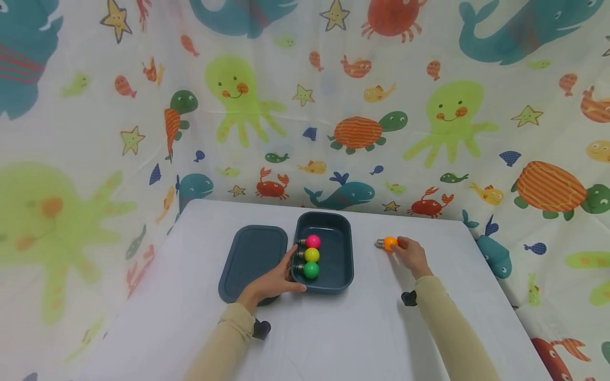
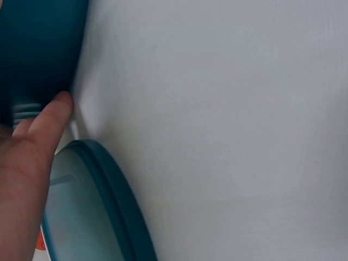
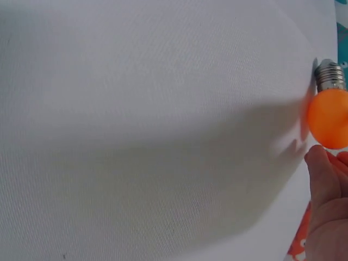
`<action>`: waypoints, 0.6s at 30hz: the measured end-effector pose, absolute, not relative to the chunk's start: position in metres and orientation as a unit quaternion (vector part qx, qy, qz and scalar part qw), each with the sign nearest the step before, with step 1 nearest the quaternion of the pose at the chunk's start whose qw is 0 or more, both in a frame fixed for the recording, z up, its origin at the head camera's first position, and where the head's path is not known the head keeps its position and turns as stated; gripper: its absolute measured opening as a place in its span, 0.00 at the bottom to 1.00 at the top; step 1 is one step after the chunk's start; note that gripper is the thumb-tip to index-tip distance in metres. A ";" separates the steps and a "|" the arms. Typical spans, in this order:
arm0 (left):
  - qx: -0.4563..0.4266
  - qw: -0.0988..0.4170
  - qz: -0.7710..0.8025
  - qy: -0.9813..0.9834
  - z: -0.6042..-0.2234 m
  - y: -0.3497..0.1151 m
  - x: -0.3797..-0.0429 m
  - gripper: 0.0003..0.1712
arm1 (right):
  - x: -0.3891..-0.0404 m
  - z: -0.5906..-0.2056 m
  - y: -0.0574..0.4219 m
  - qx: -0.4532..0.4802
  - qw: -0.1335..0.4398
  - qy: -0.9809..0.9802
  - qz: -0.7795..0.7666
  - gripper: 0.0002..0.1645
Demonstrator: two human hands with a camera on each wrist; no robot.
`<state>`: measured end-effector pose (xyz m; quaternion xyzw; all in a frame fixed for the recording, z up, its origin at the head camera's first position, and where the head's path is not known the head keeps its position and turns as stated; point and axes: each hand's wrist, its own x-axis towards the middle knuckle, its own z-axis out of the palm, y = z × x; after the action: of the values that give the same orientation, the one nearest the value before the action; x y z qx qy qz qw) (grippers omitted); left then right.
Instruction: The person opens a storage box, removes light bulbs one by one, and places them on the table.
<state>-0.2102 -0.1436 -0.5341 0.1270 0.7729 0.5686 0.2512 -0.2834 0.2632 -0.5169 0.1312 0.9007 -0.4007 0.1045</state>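
Observation:
A dark blue-grey container (image 1: 336,288) stands in the middle of the table. Along its left side lie a pink bulb (image 1: 313,242), a yellow bulb (image 1: 312,255) and a green bulb (image 1: 311,270), screw bases toward the left. My left hand (image 1: 272,283) rests against the container's near left corner, fingers stretched along the left wall and thumb at the front. In the left wrist view, straight fingers (image 2: 51,119) touch the container (image 2: 46,49). To the right, my right hand (image 1: 413,256) pinches the round end of an orange light bulb (image 1: 391,243) at the table surface. Its metal base points left.
A flat dark lid (image 1: 252,259) lies on the white table (image 1: 352,338), left of the container and beside the left forearm. Behind the table hangs a curtain (image 1: 295,127) printed with sea animals. Each wrist carries a small black device.

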 end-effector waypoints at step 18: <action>0.144 0.253 0.554 0.780 -0.542 -0.154 -0.237 0.63 | -0.309 -0.486 0.239 0.097 0.027 0.900 -0.424 0.37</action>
<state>-0.2372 -0.1537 -0.5415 0.1437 0.7798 0.5543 0.2528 -0.3091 0.2389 -0.4857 0.0973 0.9000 -0.4241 0.0270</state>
